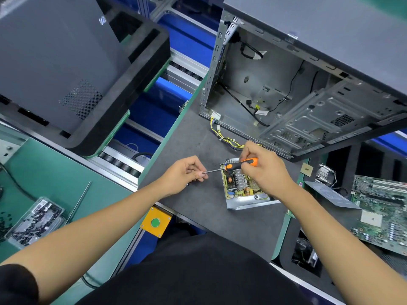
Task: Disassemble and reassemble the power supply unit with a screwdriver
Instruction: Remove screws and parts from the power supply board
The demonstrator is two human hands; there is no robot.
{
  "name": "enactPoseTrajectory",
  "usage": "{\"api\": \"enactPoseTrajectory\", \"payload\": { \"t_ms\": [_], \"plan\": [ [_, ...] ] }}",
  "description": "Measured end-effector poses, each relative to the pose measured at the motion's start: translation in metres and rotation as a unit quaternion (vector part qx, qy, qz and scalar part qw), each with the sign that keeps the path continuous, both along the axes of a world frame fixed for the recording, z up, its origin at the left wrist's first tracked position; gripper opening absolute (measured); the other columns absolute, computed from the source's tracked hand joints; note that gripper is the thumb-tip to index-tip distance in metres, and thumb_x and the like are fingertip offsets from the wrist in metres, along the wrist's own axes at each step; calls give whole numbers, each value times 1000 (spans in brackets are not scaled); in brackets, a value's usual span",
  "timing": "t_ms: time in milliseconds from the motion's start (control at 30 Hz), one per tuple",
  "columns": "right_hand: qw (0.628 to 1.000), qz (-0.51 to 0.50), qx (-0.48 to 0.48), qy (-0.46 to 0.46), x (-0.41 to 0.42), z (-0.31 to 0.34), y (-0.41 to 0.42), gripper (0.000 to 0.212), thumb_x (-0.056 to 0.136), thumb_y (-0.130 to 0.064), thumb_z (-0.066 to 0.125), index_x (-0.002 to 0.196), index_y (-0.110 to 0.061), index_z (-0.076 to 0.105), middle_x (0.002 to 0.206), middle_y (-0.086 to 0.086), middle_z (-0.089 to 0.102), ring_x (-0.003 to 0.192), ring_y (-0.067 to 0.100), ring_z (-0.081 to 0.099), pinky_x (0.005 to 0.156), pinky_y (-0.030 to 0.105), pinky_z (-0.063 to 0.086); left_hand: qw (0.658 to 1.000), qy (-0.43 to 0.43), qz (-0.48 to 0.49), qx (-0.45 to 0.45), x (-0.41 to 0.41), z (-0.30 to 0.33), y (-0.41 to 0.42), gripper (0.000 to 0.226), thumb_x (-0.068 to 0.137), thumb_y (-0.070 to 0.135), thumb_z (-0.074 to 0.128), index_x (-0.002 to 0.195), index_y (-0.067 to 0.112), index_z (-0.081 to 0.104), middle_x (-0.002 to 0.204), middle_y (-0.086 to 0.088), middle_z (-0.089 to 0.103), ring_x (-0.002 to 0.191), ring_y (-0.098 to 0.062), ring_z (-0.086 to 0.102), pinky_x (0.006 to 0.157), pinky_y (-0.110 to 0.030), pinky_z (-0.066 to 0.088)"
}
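— Power supply unit [244, 186]: where was it when you stopped?

— It lay on the grey tabletop [198, 139] just in front of me, cover off, circuit board showing, its yellow wire bundle [222, 135] trailing toward the open computer case [297, 95]. My right hand [264, 170] was curled around the orange handle of the screwdriver [240, 165], held sideways over the unit. My left hand [185, 173] pinched at the tip of the shaft; I judged I was seating a screw there, though the screw itself was too small to make out.

— How should that step go?

— I reckoned the tip had to sit square in the screw head before I swung the tool down, with the unit kept flat so nothing slipped onto the board.

— Any containers?

— A clear plastic tray [35, 221] sat on the green mat far to my left, full of small dark parts, probably screws.
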State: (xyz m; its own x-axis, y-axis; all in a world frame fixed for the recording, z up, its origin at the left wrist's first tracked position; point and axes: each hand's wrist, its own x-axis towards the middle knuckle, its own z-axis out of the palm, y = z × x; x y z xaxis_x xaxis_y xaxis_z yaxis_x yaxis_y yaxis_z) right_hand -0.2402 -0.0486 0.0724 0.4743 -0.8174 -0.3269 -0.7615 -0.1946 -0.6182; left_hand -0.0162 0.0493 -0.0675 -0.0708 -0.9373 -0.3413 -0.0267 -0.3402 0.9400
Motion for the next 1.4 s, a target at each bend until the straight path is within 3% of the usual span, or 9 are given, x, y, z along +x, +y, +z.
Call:
{"api": "enactPoseTrajectory", "payload": {
  "t_ms": [200, 367, 633, 833, 900, 1067, 1167, 1267, 1400],
  "plan": [
    [1000, 0, -17, -2, -3, 2, -4, 16, 68, -31, 52, 84, -29, 53, 75, -13, 67, 75, 17, 57, 73, 41, 50, 1000, 20, 15, 5, 1, -1, -1, 8, 99, 5, 63, 97, 12, 65, 93, -6, 78, 84, -16, 72, 75, -23, 56],
    [999, 17, -22, 19, -2, -1, -4, 14, 71, -30, 53, 85, -30, 51, 77, -13, 66, 72, 17, 54, 73, 40, 49, 999, 40, 8, 11, -3, -2, -4, 8, 99, 4, 61, 97, 11, 65, 91, -7, 77, 81, -16, 70, 79, -35, 53],
    [1000, -6, -19, 0, -3, -2, -9, 15, 69, -32, 50, 83, -30, 51, 78, -9, 68, 80, 20, 58, 78, 43, 50, 997, 65, 27, 14, -8, 2, -10, 10, 98, 0, 61, 95, 9, 62, 88, -6, 76, 79, -17, 68, 74, -24, 53],
    [994, 56, -82, 43, -7, -5, -9, 17, 71, -38, 47, 87, -33, 46, 77, -17, 62, 74, 8, 52, 60, 29, 36, 998, 49, 26, 24, -11, 0, -11, 10, 100, 3, 59, 95, 10, 65, 87, -4, 76, 78, -13, 69, 71, -20, 53],
    [987, 94, -113, 57, -8, -3, -8, 17, 72, -37, 46, 89, -32, 45, 79, -24, 58, 69, 13, 50, 56, 28, 30, 998, 42, 22, 30, -13, -1, -12, 11, 101, 3, 58, 95, 11, 65, 87, -3, 77, 78, -14, 69, 72, -21, 53],
    [971, 156, -164, 81, -10, -2, -8, 18, 73, -36, 45, 90, -30, 45, 55, -11, 46, 64, 24, 48, 55, 30, 27, 1000, 14, -8, 16, -15, -3, -12, 9, 100, 3, 60, 96, 10, 65, 89, -6, 77, 83, -22, 71, 80, -29, 57],
    [972, 151, -162, 78, -13, -4, -8, 17, 73, -35, 47, 89, -30, 43, 55, -11, 47, 63, 23, 47, 54, 31, 27, 1000, 10, -24, 5, -13, -2, -15, 7, 98, 6, 63, 99, 12, 66, 96, -8, 77, 94, -25, 74, 85, -30, 58],
    [976, 138, -150, 77, -17, -7, -10, 17, 71, -37, 46, 87, -32, 42, 67, -24, 55, 62, 22, 44, 54, 29, 26, 999, 7, -31, -9, -11, 2, -19, 23, 94, 8, 70, 111, 21, 63, 103, -4, 76, 99, -20, 73, 89, -29, 57],
    [965, 143, -190, 111, -22, -12, -15, 16, 73, -39, 46, 87, -32, 39, 53, -7, 44, 63, 27, 47, 53, 31, 24, 999, -44, -11, -25, -5, 2, -22, 30, 90, 19, 77, 114, 28, 62, 104, 7, 74, 93, -19, 69, 78, -26, 54]
  ]
}}
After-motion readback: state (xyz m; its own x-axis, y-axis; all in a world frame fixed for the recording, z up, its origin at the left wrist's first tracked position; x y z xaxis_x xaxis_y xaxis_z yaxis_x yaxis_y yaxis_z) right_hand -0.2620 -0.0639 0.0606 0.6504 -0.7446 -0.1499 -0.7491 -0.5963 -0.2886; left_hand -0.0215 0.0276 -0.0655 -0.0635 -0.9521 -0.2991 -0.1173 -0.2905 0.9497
